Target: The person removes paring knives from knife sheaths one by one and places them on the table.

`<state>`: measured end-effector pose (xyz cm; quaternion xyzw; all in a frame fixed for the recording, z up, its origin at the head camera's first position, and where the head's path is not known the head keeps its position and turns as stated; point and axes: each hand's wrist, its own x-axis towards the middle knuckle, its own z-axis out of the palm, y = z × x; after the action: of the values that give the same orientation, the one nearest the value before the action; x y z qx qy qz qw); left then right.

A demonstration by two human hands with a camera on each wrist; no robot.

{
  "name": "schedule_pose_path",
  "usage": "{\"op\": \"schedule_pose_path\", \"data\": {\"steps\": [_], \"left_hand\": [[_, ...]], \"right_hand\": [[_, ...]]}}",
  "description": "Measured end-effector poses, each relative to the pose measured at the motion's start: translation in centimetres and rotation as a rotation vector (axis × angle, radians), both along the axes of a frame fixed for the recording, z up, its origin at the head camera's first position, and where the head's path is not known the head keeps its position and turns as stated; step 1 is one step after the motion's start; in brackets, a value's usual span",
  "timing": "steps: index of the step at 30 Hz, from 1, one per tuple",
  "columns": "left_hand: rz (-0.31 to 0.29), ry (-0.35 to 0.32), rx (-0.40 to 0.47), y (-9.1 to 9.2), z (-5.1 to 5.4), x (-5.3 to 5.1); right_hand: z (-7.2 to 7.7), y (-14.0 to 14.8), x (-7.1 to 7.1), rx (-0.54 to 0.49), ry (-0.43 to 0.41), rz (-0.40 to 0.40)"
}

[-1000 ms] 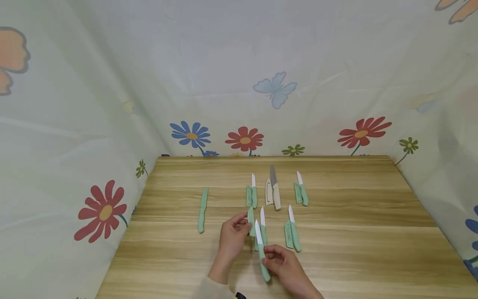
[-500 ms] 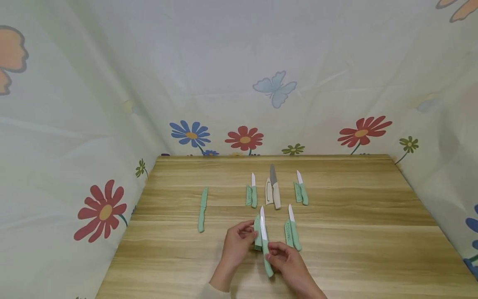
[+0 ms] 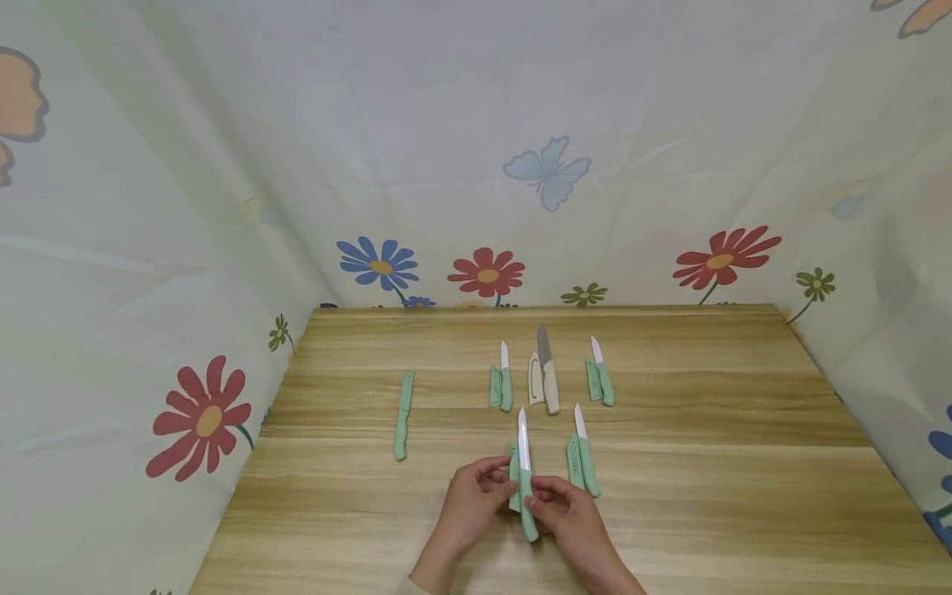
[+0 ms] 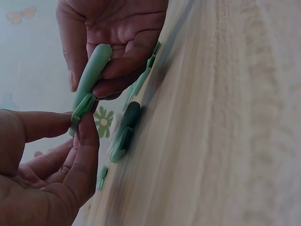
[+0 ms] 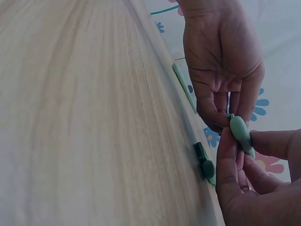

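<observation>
My left hand (image 3: pixel 472 506) pinches a mint-green blade sheath (image 4: pixel 83 112) between thumb and fingers. In my right hand (image 3: pixel 573 516) is a paring knife (image 3: pixel 527 487) with a green handle and a white blade, gripped by the handle with the blade pointing away from me. Sheath and knife are held side by side above the table; whether they touch cannot be told. The blade is outside the sheath. In the left wrist view, another green knife (image 4: pixel 128 115) lies on the table below the hands, with a sheath (image 4: pixel 121 145) beside it. In the head view the held pieces largely cover that spot.
On the wooden table (image 3: pixel 706 496), several green knives lie beside their sheaths, such as the knife (image 3: pixel 587 467) to the right. A beige knife (image 3: pixel 550 388) with its sheath (image 3: pixel 535 378) is farther back. A sheathed green knife (image 3: pixel 402 426) lies apart at left. Flower-printed curtains (image 3: pixel 416 124) enclose the table.
My left hand has brought the sheath right and toward me, against or close beside the knife. My right hand has shifted the knife slightly right and made it more upright in view.
</observation>
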<state>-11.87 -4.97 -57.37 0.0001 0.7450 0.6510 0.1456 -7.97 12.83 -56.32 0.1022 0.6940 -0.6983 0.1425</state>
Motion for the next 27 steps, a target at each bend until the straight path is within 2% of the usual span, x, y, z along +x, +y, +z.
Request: {"op": "schedule_pose_path", "data": {"steps": [13, 21, 27], "left_hand": [[-0.010, -0.008, 0.002, -1.2, 0.1, 0.7], [-0.015, 0.000, -0.015, -2.0, 0.1, 0.9], [-0.007, 0.001, -0.024, -2.7, 0.0, 0.9]], "right_hand": [[-0.2, -1.3, -0.8, 0.033, 0.021, -0.049], [-0.3, -2.0, -1.1, 0.044, 0.057, -0.052], [-0.3, -2.8, -1.3, 0.095, 0.103, -0.028]]}}
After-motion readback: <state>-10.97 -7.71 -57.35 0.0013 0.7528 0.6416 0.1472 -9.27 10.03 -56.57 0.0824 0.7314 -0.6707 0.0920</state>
